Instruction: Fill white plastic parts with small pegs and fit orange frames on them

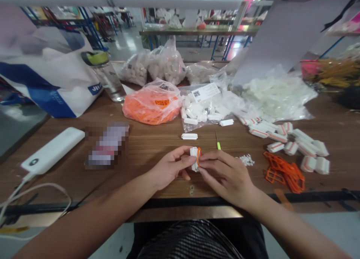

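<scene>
Head view, hands (170,167) (230,174) near table edge (194,203), room (143,148) leftward

With one held white bundle (194,153) as the clock's centre, one orange frame (198,157) is seen on it. One lone white piece (189,136) is found at 12 o'clock, one green-handled tool (218,145) at 2. Three bags of pale pieces (169,54) are counted between 11 and 12, one orange-filled bag (153,107) at 11, one bottle (111,81) near 10, one white-and-blue bag (63,77) at 10, one power bank (53,150) at 9. Towards 3, over ten banded bundles (277,147) are seen; the overlapping loose frames (298,181) and tiny white bits (246,160) cannot be counted.
</scene>
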A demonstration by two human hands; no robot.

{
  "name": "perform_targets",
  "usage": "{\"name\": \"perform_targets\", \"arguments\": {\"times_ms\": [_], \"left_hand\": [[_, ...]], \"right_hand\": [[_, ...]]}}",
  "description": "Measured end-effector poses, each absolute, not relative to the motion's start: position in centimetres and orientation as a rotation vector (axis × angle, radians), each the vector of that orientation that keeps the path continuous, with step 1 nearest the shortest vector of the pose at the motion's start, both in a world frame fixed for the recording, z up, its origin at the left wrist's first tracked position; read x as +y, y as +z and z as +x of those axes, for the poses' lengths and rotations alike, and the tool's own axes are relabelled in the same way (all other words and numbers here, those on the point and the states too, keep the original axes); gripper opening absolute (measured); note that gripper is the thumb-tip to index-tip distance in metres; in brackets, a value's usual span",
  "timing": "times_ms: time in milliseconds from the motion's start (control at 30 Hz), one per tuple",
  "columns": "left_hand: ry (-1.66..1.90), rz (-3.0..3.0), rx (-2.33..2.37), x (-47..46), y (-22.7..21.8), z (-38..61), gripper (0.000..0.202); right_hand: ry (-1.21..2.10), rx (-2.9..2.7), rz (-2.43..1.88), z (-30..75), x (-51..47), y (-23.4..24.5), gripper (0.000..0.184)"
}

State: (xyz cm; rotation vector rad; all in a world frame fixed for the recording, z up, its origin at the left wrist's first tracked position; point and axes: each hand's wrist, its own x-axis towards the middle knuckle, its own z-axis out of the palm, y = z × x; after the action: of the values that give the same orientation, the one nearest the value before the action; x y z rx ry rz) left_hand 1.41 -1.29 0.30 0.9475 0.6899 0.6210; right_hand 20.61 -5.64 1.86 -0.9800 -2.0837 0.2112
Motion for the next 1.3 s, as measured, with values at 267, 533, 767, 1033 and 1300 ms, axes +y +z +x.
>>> {"name": "perform_targets", "arguments": {"times_ms": [267,533,767,1033,1300], "left_hand": [[0.614,0.973,0.664,-1.4,0.1,1.5,0.030],[0.623,0.962,0.691,-1.4,0.3,1.6,0.034],[0.642,0.995,0.711,-1.7,0.0,1.9,0.039],[0.681,1.037,0.781,-2.0,0.4,2.1,0.038],[0.746,1.129,0.886,-2.1,0.3,2.3,0.038]], "right_hand": [[0.299,-2.098,-0.845,20.9,-5.4,2.0,0.017],[0.427,-2.045,-0.860,21.0,-5.5,2.7,0.016],[0.604,-1.767,-1.031,20.3,-4.8,2.1,0.006],[0.663,-1.579,-1.146,19.9,-5.0,1.1,0.005],[0.768,-1.436,-1.186,19.0,-5.2,0.4,0.028]]}}
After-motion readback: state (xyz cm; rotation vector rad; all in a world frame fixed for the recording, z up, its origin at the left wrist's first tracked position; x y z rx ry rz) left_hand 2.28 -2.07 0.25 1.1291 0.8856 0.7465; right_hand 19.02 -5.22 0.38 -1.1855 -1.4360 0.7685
